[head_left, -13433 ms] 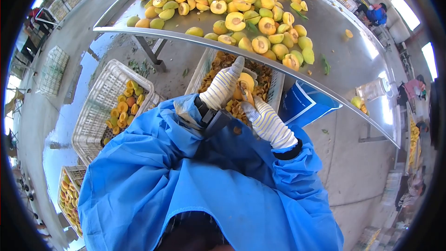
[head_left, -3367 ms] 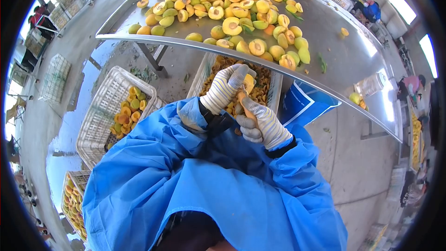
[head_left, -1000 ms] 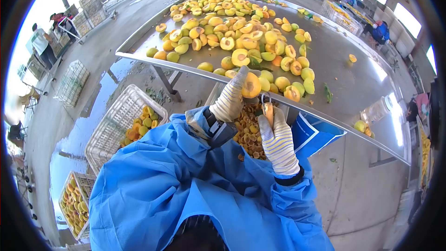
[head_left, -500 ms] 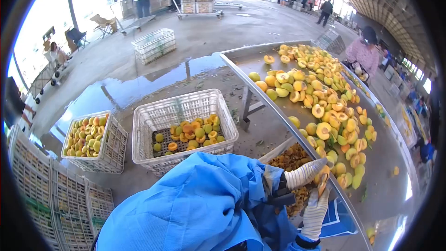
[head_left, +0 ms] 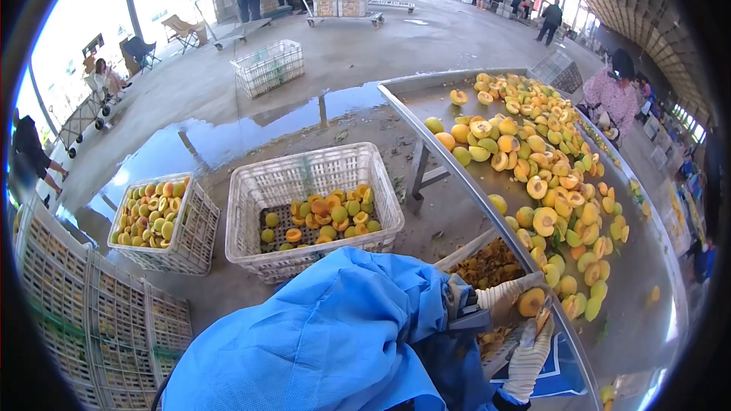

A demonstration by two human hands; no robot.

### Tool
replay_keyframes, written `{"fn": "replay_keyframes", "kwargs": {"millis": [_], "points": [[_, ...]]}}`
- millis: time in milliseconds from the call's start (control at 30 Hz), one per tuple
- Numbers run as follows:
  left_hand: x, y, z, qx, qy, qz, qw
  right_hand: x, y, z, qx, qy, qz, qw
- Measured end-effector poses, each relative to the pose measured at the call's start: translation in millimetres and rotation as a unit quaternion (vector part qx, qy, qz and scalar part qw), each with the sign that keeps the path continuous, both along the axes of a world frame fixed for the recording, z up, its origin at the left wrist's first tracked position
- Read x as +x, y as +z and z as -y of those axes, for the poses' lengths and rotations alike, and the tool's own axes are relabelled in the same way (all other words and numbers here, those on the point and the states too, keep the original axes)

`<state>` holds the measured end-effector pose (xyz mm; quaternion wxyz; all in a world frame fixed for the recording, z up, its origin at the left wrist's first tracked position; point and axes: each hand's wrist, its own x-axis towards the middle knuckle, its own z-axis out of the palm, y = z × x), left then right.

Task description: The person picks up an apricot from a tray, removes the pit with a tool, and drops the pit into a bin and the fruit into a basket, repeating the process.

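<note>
Both my hands wear pale striped gloves and meet at the near edge of the metal table. My left hand is closed on a peach half, its cut face turned up. Just below it, my right hand is closed round something at the fruit's lower side, too small to name. Halved and whole yellow-green peaches lie heaped on the table. Under my hands a container of brown pits partly shows.
A white crate with some peaches stands left of the table, a fuller crate beyond it. Stacked crates rise at lower left. An empty-looking crate sits on the wet floor. A person is at the table's far side.
The view has shifted a little, so the table and crates sit further right. My left hand has turned, and the peach half's cut face now shows between my hands.
</note>
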<state>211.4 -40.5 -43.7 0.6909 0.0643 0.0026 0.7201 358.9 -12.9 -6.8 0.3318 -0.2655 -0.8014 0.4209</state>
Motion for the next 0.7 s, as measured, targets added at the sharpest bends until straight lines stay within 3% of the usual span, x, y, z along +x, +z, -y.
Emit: {"fn": "replay_keyframes", "kwargs": {"millis": [33,100,133,167,233,400,700], "points": [[2,7,6,-0.043,0.076,-0.083,0.993,4,-3,1,-0.002,-0.001,-0.011,1.0],[2,19,12,-0.089,0.194,-0.246,0.945,3,10,8,0.113,-0.022,0.047,0.992],[-6,20,11,-0.147,0.116,-0.171,0.967,3,11,9,0.079,-0.028,0.08,0.993],[-6,17,15,-0.119,0.121,-0.178,0.969,4,10,12,0.055,-0.036,0.102,0.993],[-8,15,11,-0.081,0.137,-0.197,0.967,2,6,11,0.126,-0.024,0.089,0.988],[-10,16,13,-0.104,0.102,-0.222,0.964,2,6,13,0.126,-0.055,0.142,0.98],[-6,17,15,-0.104,0.125,-0.244,0.956,-2,13,24,0.22,-0.085,0.259,0.937]]}}
